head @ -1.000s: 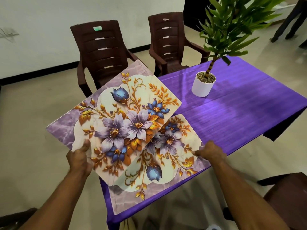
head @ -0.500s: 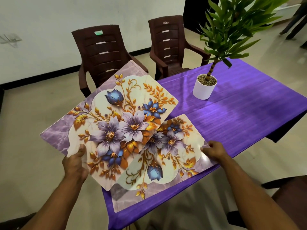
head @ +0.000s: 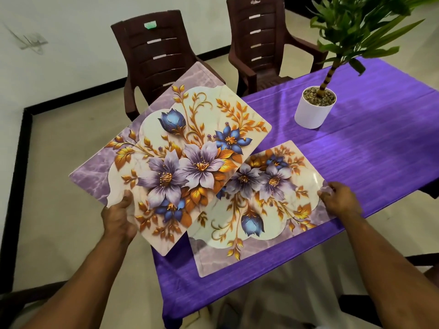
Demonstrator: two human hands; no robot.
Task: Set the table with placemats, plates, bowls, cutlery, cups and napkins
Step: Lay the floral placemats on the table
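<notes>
Two floral placemats with purple and blue flowers and gold leaves are in view. My left hand (head: 120, 216) grips the near edge of the upper placemat (head: 173, 148), thumb on top, and holds it tilted in the air over the table's left corner. The lower placemat (head: 266, 210) lies flat on the purple tablecloth (head: 380, 148), partly covered by the upper one. My right hand (head: 339, 200) pinches the right edge of this lower placemat.
A white pot (head: 313, 110) with a green plant stands on the table beyond the placemats. Two dark brown plastic chairs (head: 161, 58) (head: 263, 39) stand at the far side. Another chair edge shows at the lower right.
My left hand has carried the upper placemat leftward and clear of the lower one, uncovering more of it. My right hand has slid to the lower placemat's right edge.
</notes>
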